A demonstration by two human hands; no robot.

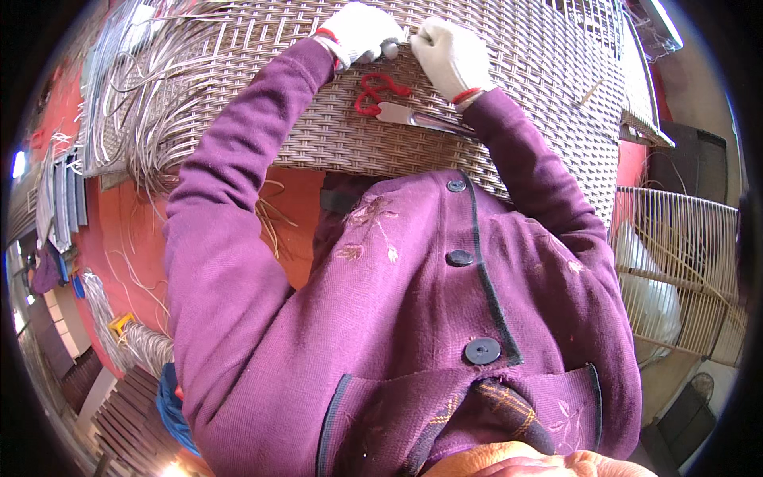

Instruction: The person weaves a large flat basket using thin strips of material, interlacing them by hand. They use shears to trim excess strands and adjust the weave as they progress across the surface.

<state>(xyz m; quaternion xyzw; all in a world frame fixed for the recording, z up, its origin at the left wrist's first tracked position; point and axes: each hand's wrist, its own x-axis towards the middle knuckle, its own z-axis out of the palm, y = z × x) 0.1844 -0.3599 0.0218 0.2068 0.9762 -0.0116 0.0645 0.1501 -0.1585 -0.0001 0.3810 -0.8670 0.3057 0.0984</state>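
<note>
Both my hands wear white knit gloves with red cuffs and work close together over a woven grey-brown wicker panel [548,103]. My left hand [362,33] has its fingers curled down at the weave; its grip is too small to make out. Just to its right, my right hand [451,56] is closed in a pinch, thumb toward the left hand. Whatever lies between the fingertips cannot be told. Below the hands, a tool with a white handle [395,113] and a metal shaft lies on the weave, its right end passing under my right forearm. A red loop [370,94] is at its left end.
Long loose wicker strands [171,111] hang off the panel's left side. Coiled strands [147,342] lie on the red floor [127,230] at left. To the right stand a slatted rack [675,270] with a white bag [644,286] behind it, and a dark woven piece [691,163].
</note>
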